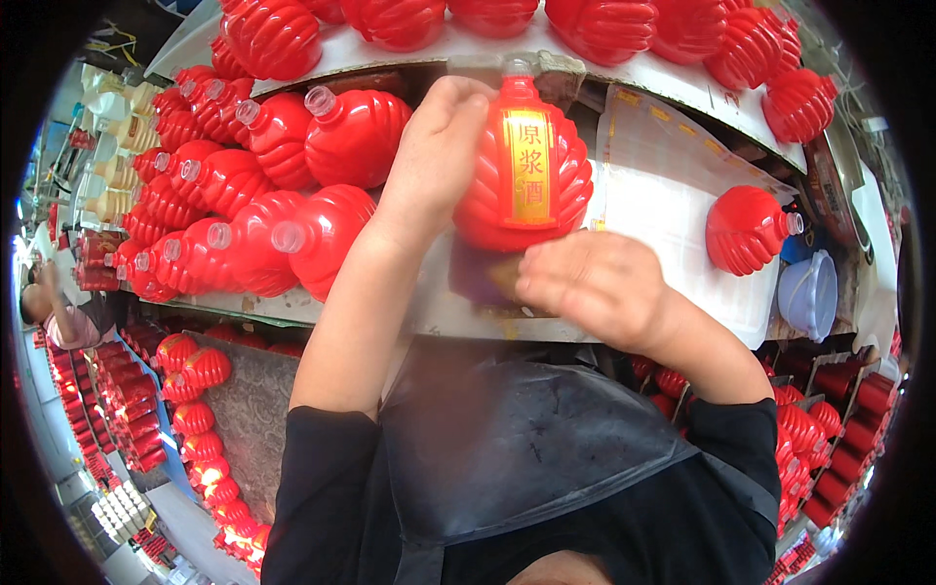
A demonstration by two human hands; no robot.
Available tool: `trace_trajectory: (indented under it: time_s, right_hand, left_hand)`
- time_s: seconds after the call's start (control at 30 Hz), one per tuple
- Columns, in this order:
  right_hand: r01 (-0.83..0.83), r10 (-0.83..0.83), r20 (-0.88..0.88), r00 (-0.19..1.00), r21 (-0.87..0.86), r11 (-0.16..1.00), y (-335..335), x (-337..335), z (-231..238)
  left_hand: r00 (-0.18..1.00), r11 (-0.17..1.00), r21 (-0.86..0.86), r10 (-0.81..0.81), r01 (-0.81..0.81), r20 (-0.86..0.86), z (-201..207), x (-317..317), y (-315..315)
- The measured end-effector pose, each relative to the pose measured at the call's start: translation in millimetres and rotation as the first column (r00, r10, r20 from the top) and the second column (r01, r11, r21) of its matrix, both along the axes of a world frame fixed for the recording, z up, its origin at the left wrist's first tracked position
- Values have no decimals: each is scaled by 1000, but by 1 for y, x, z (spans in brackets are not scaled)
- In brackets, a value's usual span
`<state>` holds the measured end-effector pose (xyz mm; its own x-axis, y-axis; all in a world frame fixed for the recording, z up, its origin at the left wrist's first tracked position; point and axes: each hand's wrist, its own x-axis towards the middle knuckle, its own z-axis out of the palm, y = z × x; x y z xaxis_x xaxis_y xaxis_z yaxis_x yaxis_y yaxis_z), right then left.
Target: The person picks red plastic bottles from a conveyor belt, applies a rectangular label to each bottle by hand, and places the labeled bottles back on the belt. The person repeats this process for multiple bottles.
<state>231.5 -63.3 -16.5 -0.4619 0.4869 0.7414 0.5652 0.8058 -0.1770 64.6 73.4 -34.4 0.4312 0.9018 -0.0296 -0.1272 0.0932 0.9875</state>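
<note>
A red ribbed bottle (568,180) with a clear neck and a yellow-and-red label (527,168) is in front of me, label facing up toward me. My left hand (444,136) is closed against its left side near the neck, its fingertips partly hidden. Below the bottle's lower edge is my right hand (595,283), fingers pointing left and smeared by motion. A blurred brownish patch (502,276) shows at those fingertips; what it is I cannot make out.
Several red bottles (356,136) lie close together at my left, and more (395,19) line the white surface (439,49) beyond. At right, one red bottle (746,230) lies on a whitish sheet (648,195), near a pale blue bucket (809,295). Another person (68,307) is at far left.
</note>
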Motion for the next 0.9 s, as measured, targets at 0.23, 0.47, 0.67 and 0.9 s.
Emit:
trace_trajectory:
  time_s: [0.23, 0.47, 0.67, 0.9]
  right_hand:
    - [151, -149, -29, 988, 59, 987, 12, -5, 9]
    - [201, -466, -438, 769, -527, 826, 13, 6, 14]
    - [430, -469, -12, 883, -379, 820, 85, 8, 41]
    - [349, -373, 58, 926, -511, 786, 99, 16, 47]
  left_hand:
    - [996, 1000, 14, 14, -15, 87, -7, -7, -17]
    - [997, 969, 234, 77, -76, 2, -18, -13, -37]
    - [990, 934, 351, 107, -67, -95, -22, -15, -39]
    - [990, 938, 343, 84, -41, -112, -24, -16, -37]
